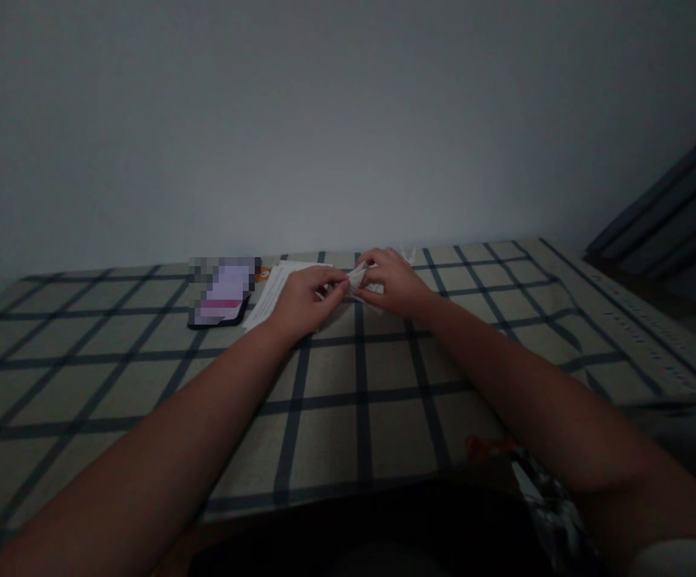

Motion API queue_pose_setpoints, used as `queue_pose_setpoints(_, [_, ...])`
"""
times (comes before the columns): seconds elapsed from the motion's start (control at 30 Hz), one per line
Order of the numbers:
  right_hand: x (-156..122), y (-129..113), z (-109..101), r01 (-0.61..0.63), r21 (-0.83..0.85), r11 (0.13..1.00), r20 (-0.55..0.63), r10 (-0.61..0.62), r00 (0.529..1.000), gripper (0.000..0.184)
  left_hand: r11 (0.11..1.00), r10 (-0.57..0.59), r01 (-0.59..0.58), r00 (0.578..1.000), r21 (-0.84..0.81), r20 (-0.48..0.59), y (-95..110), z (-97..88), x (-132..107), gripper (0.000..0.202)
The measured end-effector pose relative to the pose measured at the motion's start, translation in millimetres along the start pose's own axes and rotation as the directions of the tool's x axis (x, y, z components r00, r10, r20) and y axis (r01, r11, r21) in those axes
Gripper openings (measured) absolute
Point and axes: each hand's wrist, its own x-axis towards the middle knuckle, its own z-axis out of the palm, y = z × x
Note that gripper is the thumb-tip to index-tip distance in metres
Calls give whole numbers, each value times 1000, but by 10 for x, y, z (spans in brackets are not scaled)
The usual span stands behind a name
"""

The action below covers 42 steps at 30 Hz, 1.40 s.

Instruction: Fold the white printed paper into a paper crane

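Observation:
Both hands meet near the far side of the table around a small piece of folded white paper [357,276]. My left hand [307,300] pinches its left end between thumb and fingers. On the other end, my right hand [393,280] grips with thumb and fingertips. Much of the folded paper is hidden behind the fingers. Beside and partly behind my left hand lies a stack of white sheets [269,295] with faint lines of print. A thin whitish scrap [409,255] shows just past my right hand.
A phone [228,288] with a lit, partly blurred screen lies left of the sheets. The checked tablecloth [329,417] covers the table, which reaches a plain wall [348,128] at the back. Dark folded fabric [678,192] hangs at the right.

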Motion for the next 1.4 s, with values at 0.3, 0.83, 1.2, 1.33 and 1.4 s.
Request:
queue_pose_setpoints(0.3, [14,1,-23,-243,271,932,-241,310,920,51,988,-150,154,963,-4,-224,-139,4,52,23])
queue_pose_setpoints(0.83, [26,-33,-41,-280,308,909,-78,318,945,23,952,-275,263,960,-156,-60,-227,87,69,62])
queue_pose_setpoints(1.2, [11,-65,-47,-209,324,923,-36,233,972,26,959,-243,220,964,-179,-113,-186,76,93,36])
queue_pose_setpoints(1.33, [17,-106,-87,-283,292,914,-142,334,932,28,922,-231,203,972,-330,-48,-196,132,70,54])
queue_pose_setpoints(1.4, [19,-113,-102,-327,299,896,-179,390,903,28,904,-194,176,981,-389,-8,-194,148,62,62])
